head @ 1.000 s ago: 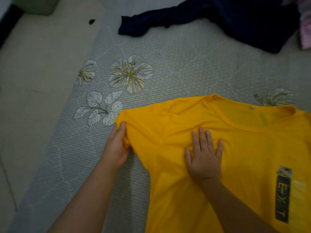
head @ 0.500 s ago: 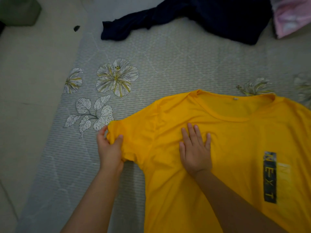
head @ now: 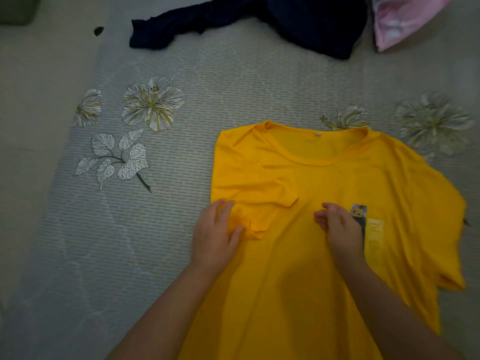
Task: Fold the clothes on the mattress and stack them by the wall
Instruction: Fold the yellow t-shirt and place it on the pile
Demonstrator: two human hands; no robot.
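A yellow T-shirt lies front-up on the grey flowered mattress, with a dark printed label on its chest. Its left sleeve is folded inward over the chest, leaving a straight folded edge on the left. My left hand rests on that edge with fingers nearly straight, the thumb touching a small bunch of cloth. My right hand hovers or rests over the chest beside the label, fingers loosely curled and holding nothing. The right sleeve is spread out.
A crumpled navy garment lies at the mattress's far side, with a pink one at its right. Pale floor runs along the left, with a green object in the far corner and a small dark speck.
My left hand carried the left sleeve inward and laid it over the chest, then let go. My right hand lifted from pressing flat on the shirt and moved right, its fingers now curled.
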